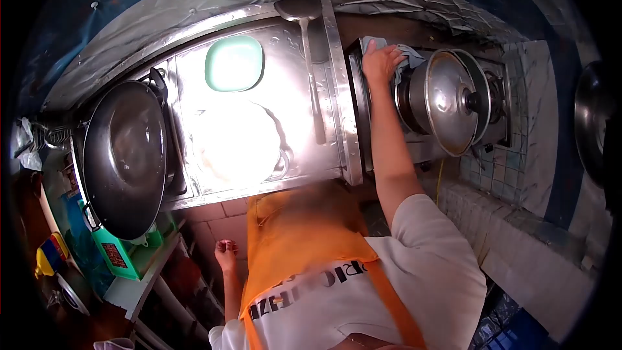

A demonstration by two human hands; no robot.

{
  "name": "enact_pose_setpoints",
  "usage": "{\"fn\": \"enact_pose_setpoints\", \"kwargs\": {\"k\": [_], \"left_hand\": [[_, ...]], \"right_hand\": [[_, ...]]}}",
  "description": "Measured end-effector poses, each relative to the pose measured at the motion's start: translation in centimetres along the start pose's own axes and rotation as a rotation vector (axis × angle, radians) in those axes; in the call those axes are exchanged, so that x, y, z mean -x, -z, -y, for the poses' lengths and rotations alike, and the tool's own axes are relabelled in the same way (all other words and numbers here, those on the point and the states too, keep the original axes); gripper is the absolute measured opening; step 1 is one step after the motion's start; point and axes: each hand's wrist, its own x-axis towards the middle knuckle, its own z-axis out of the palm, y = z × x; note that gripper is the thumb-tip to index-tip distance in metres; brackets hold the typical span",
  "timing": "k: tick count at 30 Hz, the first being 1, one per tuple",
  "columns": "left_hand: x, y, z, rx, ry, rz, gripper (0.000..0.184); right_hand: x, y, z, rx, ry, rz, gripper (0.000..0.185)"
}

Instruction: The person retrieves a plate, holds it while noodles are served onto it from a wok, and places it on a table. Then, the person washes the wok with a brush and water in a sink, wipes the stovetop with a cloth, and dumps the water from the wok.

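My right hand (381, 63) is pressed on a crumpled grey-blue cloth (409, 57) at the back left of the stove, its fingers closed on part of it. Just right of the cloth stands a steel pot (420, 98) with a domed, tilted-looking lid (447, 100) that has a black knob. Low beside the orange apron (304, 233), my left hand (226, 253) hangs with its fingers curled in; whatever it may hold is too small to make out.
A steel counter (285, 45) bears a green square plate (234, 63), a glare-whitened round pan (236, 146) and a long ladle (310, 65). A large black wok (126, 155) stands at the left, above a green scale (120, 253). Another dark pan (591, 113) hangs far right.
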Motion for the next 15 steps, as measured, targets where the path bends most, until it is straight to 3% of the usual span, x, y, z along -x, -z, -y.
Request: {"fn": "enact_pose_setpoints", "kwargs": {"k": [2, 4, 5, 9, 10, 11, 12, 15], "left_hand": [[0.2, 1.1, 0.8, -0.024, -0.001, 0.01, 0.013], [-0.2, 3.4, 3.8, 0.062, -0.007, -0.009, 0.014], [-0.1, 4.2, 3.7, -0.003, -0.01, -0.014, 0.015], [-0.4, 5.4, 5.7, 0.063, 0.015, -0.016, 0.012], [-0.5, 6.0, 6.9, 0.112, 0.04, -0.024, 0.011], [0.6, 4.9, 2.4, -0.197, -0.041, 0.015, 0.011], [-0.3, 4.5, 1.8, -0.202, -0.03, 0.029, 0.011], [-2.3, 4.6, 0.7, -0.125, 0.01, 0.077, 0.012]], "right_hand": [[-3.8, -1.3, -0.5, 0.047, -0.219, -0.07, 0.074], [-5.4, -1.3, -1.2, -0.28, -0.212, -0.387, 0.064], [-5.2, 0.7, -0.3, -0.228, -0.257, -0.326, 0.044], [-4.1, 1.6, -1.4, -0.377, 0.496, -0.4, 0.028], [-3.3, 1.2, -0.9, -0.351, 0.553, -0.243, 0.032], [-1.2, 1.3, -0.2, -0.126, 0.568, -0.088, 0.041], [0.8, 1.3, 0.3, 0.042, 0.587, -0.095, 0.05], [4.5, 3.2, -1.8, 0.059, 0.665, -0.034, 0.05]]}}
